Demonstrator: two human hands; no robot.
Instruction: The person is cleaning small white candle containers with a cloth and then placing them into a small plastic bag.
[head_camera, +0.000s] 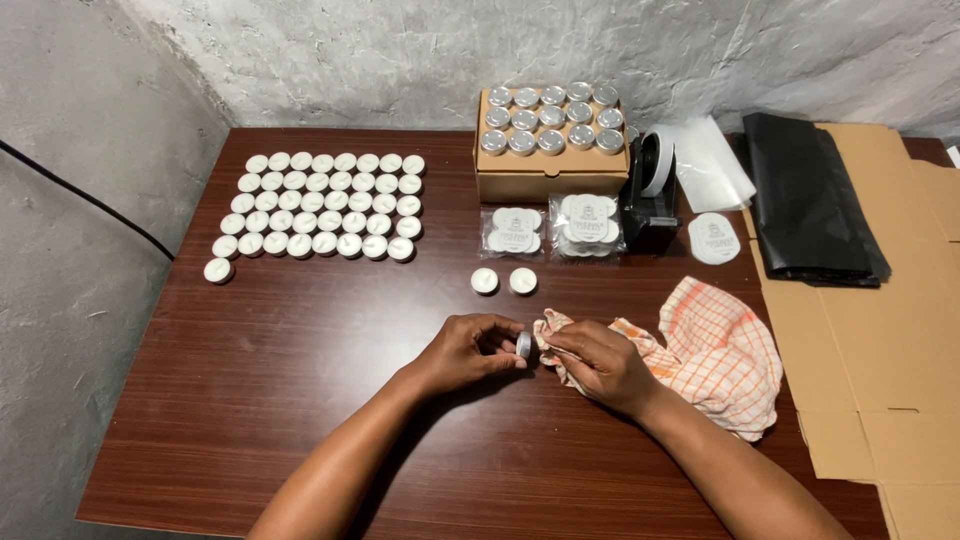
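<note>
Right hand (600, 362) pinches checked cloth (715, 350); left hand (470, 350) pinches 1 tealight (523, 345).

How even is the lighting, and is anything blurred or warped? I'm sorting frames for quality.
Head view: soft, even light; the table shows faint sheen, no harsh glare. Weak shadows lie under the left hand and right hand. The tealight between them is sharp enough. Wide-angle bending curves the wall and table edges.

I see a dark wood-grain tabletop (300, 340) with a slight sheen, and a soft woven orange-checked cloth (715, 350) near its right edge. Shiny metal cups (552, 117) fill a matt cardboard box (550, 180) at the far edge, beside glossy black plastic sheeting (805, 200).
</note>
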